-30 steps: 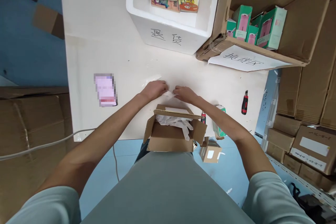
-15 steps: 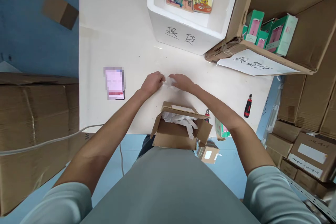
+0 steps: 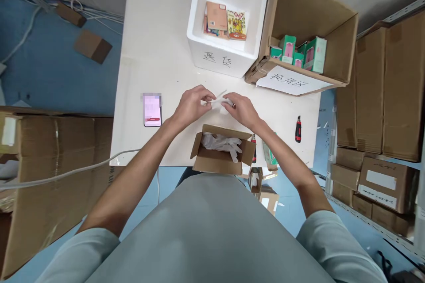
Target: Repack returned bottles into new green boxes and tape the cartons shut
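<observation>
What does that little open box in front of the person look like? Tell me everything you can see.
The small box looks like plain brown cardboard, its flaps spread open and its opening facing up. Thin, crumpled white material lies inside, with loose ends drooping to the right. The box sits at the near edge of the white table, close against the grey shirt; whether they touch is unclear. Neither the left hand nor the right hand touches it.
</observation>
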`<action>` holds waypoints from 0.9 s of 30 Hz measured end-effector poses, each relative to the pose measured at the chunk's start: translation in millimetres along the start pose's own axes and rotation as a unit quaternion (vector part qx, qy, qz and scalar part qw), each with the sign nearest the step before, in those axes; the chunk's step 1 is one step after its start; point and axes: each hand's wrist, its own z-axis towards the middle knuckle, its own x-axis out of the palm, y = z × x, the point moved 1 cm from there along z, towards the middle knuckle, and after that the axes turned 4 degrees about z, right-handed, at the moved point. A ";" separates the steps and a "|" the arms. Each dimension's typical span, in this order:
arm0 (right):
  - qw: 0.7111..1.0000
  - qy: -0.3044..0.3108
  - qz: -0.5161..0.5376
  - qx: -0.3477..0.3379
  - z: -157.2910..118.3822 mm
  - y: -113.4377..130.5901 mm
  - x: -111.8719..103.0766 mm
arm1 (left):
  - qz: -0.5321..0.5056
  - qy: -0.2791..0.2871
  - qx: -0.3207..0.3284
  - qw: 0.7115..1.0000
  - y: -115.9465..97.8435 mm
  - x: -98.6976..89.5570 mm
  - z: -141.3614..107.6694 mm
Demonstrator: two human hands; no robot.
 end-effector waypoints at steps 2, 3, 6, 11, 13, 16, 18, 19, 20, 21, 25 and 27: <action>0.999 -0.033 0.012 0.000 -34.9 24.4 -11.4 | -0.010 -0.018 0.029 0.999 -32.5 -9.3 -21.3; 0.999 -0.045 0.016 0.000 -53.4 34.7 -12.7 | -0.013 -0.025 0.039 0.999 -45.7 -10.3 -33.7; 0.998 -0.061 0.025 0.007 -105.9 53.2 1.0 | -0.016 -0.033 0.055 0.998 -70.3 0.9 -72.6; 0.997 -0.051 0.029 0.056 -158.6 46.2 53.6 | -0.001 0.014 0.036 0.999 -68.9 44.9 -120.3; 0.996 -0.033 0.020 0.086 -166.4 39.1 73.0 | 0.017 0.041 0.042 0.998 -61.1 63.0 -128.5; 0.992 -0.001 -0.011 0.124 -170.5 30.9 94.4 | 0.049 0.080 0.060 0.994 -47.7 85.4 -131.0; 0.990 0.003 -0.028 0.141 -173.0 27.5 102.4 | 0.073 0.110 0.068 0.989 -40.1 95.3 -130.4; 0.989 -0.004 -0.031 0.145 -175.4 26.2 104.2 | 0.083 0.123 0.070 0.986 -37.3 98.1 -130.7; 0.989 -0.018 -0.027 0.146 -179.0 25.1 104.6 | 0.089 0.130 0.070 0.985 -35.2 99.2 -131.6; 0.989 -0.037 -0.018 0.144 -184.0 24.0 103.5 | 0.091 0.127 0.069 0.985 -33.9 98.6 -133.4; 0.975 -0.162 0.054 0.141 -215.0 13.4 91.5 | 0.059 0.015 0.044 0.997 -32.0 84.1 -148.8; 0.951 -0.236 0.105 0.171 -231.8 1.4 87.6 | 0.032 -0.071 0.001 0.997 -28.3 75.5 -158.9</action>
